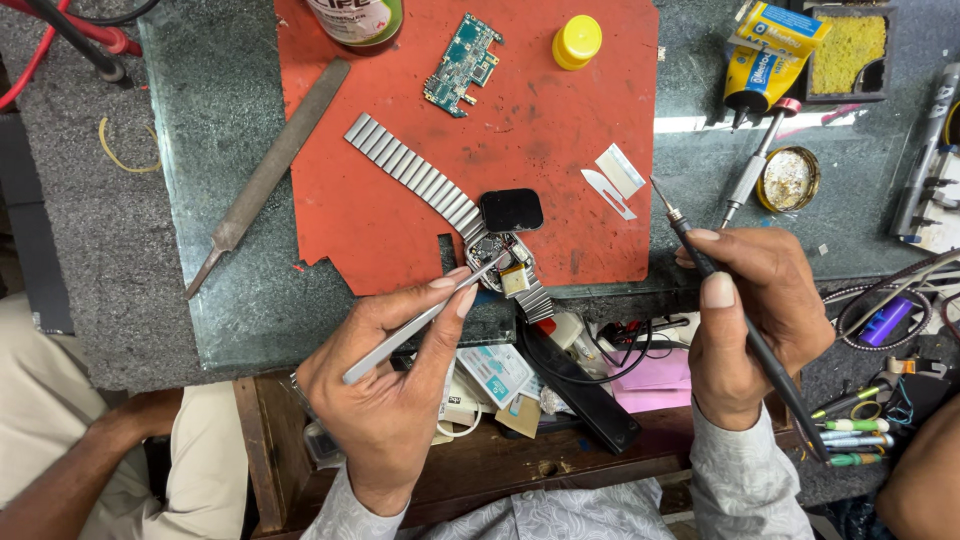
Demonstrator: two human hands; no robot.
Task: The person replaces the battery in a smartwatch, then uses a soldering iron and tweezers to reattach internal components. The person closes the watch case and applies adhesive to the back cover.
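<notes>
Red mat [400, 215] covers the glass bench at frame centre; the opened smartwatch [500, 255] lies on its lower edge. Left hand [395, 385] pinches tweezers [425, 318] into it; right hand [745, 320] grips a screwdriver [740, 320].

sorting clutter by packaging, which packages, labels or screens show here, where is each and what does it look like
Yellow and blue tube pack: top right, beside the sponge tray.
Labelled bottle: top edge of the red mat, white label, green body.
Watch screen: mat centre, black rounded square, dark.
White and teal packet: drawer between the left hand and right hand, flat.
</notes>
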